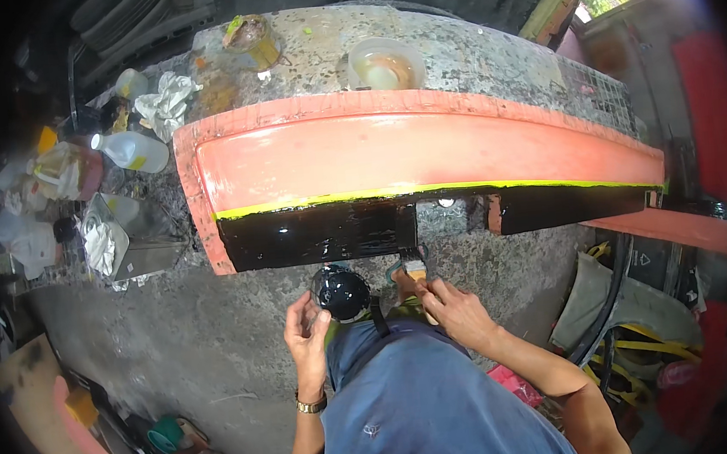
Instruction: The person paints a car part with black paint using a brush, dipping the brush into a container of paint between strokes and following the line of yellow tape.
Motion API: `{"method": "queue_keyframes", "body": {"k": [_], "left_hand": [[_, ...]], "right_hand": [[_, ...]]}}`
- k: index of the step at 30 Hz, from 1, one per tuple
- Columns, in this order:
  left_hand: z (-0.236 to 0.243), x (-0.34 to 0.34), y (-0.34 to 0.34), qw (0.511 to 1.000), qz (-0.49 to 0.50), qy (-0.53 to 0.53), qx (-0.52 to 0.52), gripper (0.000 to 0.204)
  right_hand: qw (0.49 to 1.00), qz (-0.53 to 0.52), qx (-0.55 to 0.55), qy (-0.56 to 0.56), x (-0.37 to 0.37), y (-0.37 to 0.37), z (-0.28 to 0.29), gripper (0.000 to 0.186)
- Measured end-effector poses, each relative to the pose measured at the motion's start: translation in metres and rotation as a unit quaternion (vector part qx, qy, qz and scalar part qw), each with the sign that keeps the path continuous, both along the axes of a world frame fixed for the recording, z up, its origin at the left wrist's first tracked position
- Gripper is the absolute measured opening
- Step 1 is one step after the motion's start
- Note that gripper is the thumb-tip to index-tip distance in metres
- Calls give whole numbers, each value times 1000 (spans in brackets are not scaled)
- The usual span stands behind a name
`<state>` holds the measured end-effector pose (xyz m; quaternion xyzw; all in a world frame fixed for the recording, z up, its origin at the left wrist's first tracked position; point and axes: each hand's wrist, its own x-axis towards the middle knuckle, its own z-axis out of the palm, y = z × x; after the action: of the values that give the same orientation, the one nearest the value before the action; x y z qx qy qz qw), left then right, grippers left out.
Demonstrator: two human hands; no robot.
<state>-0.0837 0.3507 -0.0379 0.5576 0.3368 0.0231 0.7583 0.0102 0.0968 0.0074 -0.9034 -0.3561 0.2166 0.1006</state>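
My left hand is closed around the side of a small round container of glossy black liquid, held in front of my body. In my right hand is a paintbrush with a pale wooden handle; its dark bristles are at the lower edge of the black area. Before me lies a long salmon-pink moulded panel with a raised rim. Its near face carries a wet-looking black coat, bordered by a thin yellow-green strip. A rectangular gap breaks the black face right of the brush.
Behind the panel, a stained worktable holds a clear plastic tub and a dirty can. At left are a white jug, crumpled paper and a metal can. Hoses and grey parts crowd the right.
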Motion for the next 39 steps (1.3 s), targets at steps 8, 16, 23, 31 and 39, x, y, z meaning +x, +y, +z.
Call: {"method": "queue_keyframes", "body": {"k": [8,16,23,31,39], "left_hand": [[4,6,-5,1000,-18,5,-8,46],[-7,3,-8,999,-31,10,43,52],[13,15,-23,994,-49,-17,101,53],[12,30,-19,996,-17,-3,88,53],[15,26,-6,992,43,1,123,51]], "right_hand": [[996,-54,23,-68,25,-2,-12,33],[941,-166,290,51,-3,0,57,29],[971,-57,230,23,15,63,44,28],[638,-451,494,381,39,28,34,23],[785,-304,446,306,98,4,-4,17]]}}
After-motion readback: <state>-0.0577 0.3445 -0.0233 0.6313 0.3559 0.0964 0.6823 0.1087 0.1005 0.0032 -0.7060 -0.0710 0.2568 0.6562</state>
